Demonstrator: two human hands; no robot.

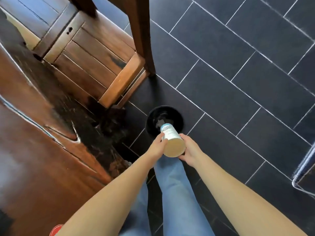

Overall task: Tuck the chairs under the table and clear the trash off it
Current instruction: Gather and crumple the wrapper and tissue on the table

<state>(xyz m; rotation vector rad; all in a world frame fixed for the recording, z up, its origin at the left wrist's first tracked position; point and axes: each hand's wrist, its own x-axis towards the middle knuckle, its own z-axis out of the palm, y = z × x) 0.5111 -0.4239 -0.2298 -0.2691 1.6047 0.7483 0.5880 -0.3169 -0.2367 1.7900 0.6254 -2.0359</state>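
Two bare hands out front, over dark floor tiles (230, 65) with pale grout lines. Left hand (157, 147) curled against the near-left side of a bottle (172, 140), fingers (161, 136) pressed to its wall. Right hand (189, 150) cupped round the near-right side and base of the same bottle, thumb up along the label edge. Both partly closed, gripping the bottle between them.

Bottle tipped neck-down and away, pale tan base facing the camera, white-and-blue label round the upper body. Neck end pointing into a round black bin (164, 119) standing on the floor just beyond the hands; neck seen against the bin's dark inside, possibly already past the rim, though depth hard to judge from above. Pale scrap of something at the bin's bottom, too dim to name.

Left of the bin, a dark wooden table (42, 142), glossy, blurred, with a rough edge. Beyond the bin and up-left, a wooden chair (95, 53) with slatted seat, pushed partly under the table edge, one leg planted on the tiles. Near side of the bin, blue jeans (177, 193) below the forearms. Far right of the bin, a clear, shiny frame (305, 171) at the picture's edge. Red object (56, 229) at the bottom edge, beside the table, mostly cut off.
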